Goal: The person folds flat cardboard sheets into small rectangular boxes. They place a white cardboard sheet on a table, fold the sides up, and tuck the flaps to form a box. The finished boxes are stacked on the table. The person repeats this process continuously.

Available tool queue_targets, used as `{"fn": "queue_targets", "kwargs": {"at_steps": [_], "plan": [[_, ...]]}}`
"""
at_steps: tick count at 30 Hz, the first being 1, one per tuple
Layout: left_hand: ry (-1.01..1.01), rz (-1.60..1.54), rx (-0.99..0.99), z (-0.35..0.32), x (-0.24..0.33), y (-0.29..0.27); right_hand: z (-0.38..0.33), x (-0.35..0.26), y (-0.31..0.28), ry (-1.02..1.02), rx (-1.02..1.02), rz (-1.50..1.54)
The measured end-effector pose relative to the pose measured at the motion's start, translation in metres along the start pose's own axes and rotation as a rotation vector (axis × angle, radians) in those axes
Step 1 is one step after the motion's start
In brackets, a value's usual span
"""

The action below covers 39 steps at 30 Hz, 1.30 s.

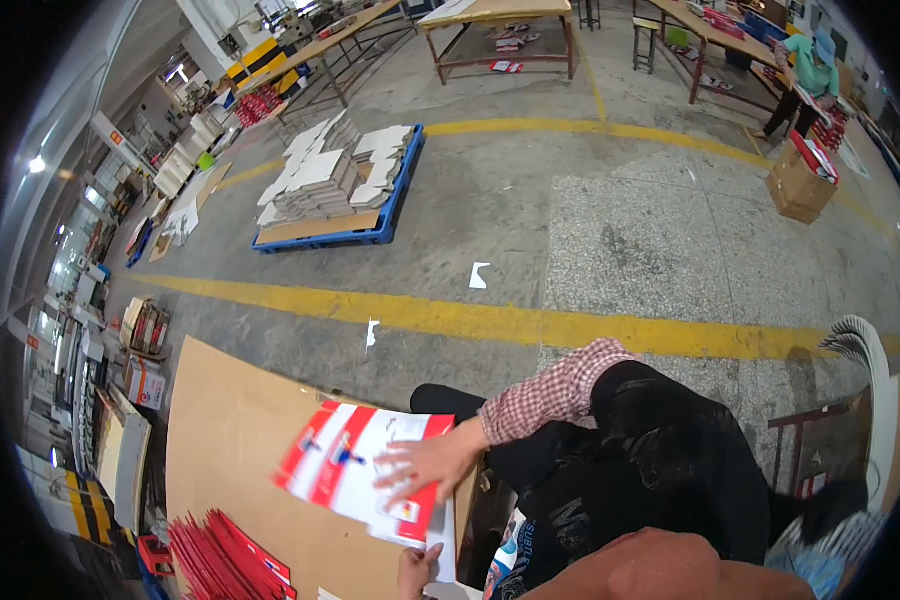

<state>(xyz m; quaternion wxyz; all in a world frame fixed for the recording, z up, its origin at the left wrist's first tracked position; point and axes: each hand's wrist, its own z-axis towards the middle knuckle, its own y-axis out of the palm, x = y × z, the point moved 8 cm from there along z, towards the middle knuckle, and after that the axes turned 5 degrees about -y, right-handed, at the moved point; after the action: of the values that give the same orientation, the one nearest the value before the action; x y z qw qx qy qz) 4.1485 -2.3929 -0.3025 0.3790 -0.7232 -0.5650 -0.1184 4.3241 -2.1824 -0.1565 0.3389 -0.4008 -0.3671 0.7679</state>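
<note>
Beside red stack (225, 560), printed sheet (355, 470)

— What do we see far off on the left?
— A blue pallet (370, 236) on the concrete floor (620, 240), stacked with flat grey and white cardboard sheets (320, 180).

— And the floor itself?
— We find yellow painted lines (490, 322) running across it, with two white paper scraps (478, 275) lying near the closer line.

— Anything to the right?
— A brown cardboard box (800, 187) stands far right, beside a person in a teal top (808, 75) at a long wooden counter (720, 35).

— Nearer to us?
— A fan of red folded cartons (220, 555) at the near left, and a white plastic chair (875, 370) at the right edge.
</note>
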Motion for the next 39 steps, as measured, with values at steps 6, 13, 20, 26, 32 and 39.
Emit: {"fn": "queue_targets", "kwargs": {"at_steps": [6, 13, 20, 26, 32, 39], "plan": [[0.096, -0.437, 0.354, -0.067, 0.003, -0.005, -0.024, 0.024, 0.070, 0.007, 0.061, -0.013], [0.314, 0.422, 1.180, -0.103, 0.078, 0.046, 0.049, 0.006, 0.070, -0.142, -0.038, 0.381], [0.252, 0.673, 0.728, -0.153, 0.029, 0.111, 0.054, -0.042, 0.109, -0.354, -0.349, 0.273], [-0.039, -0.185, 1.477, -0.190, 0.002, 0.079, 0.045, -0.042, 0.089, -0.267, -0.428, 0.256], [0.048, -1.637, 1.461, -0.120, -0.062, 0.131, 0.053, -0.044, 0.094, -0.267, -0.394, 0.244], [0.183, -1.864, 1.259, -0.118, -0.068, 0.126, 0.055, -0.052, 0.104, -0.221, -0.416, 0.272]]}}
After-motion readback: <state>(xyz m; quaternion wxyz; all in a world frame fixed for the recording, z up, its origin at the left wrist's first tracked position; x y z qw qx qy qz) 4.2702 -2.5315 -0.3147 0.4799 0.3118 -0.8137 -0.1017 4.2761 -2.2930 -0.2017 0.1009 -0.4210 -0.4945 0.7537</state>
